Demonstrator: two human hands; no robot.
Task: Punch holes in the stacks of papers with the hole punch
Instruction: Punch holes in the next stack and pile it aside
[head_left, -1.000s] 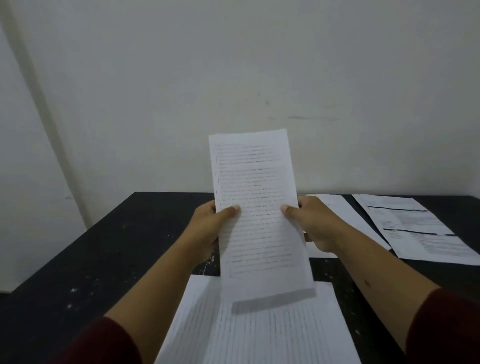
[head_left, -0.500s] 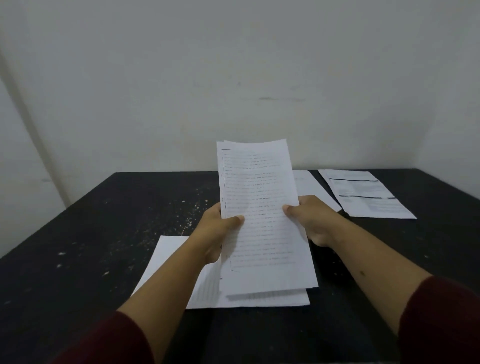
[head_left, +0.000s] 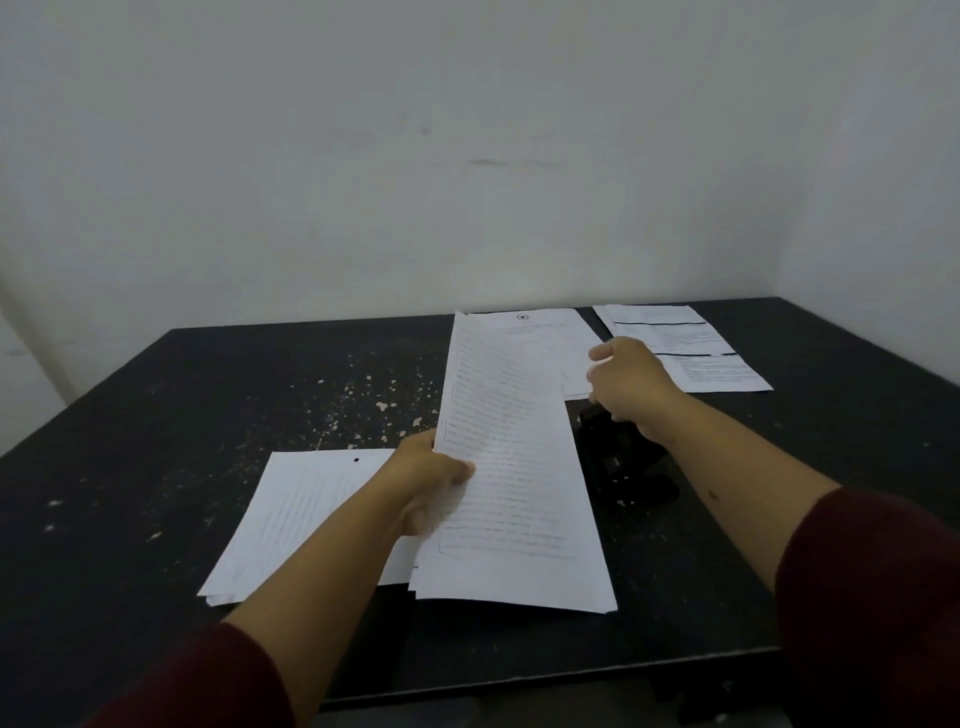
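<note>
The left hand (head_left: 431, 475) grasps a stack of papers (head_left: 511, 467) at its left edge, thumb on top, and holds it slanted above the black counter (head_left: 156, 441). The right hand (head_left: 626, 387) is released from the stack, with fingers loosely curled and holding nothing, and it hovers just above the dark hole punch (head_left: 626, 462), which stands on the counter just right of the held stack.

What could go wrong: only one hand holds the stack, at one edge, so the sheets may fan out or sag, and then the holes would not line up. The punch is black on a black counter and is partly hidden under the wrist, so the paper edge may miss its slot or go in crooked.

I count four groups of paper: the held stack, one flat pile (head_left: 306, 519) at the left with one punched hole visible near its far edge, one sheet (head_left: 566, 338) behind the held stack, and one pile (head_left: 691, 348) at the far right. There is one hole punch and two hands.
</note>
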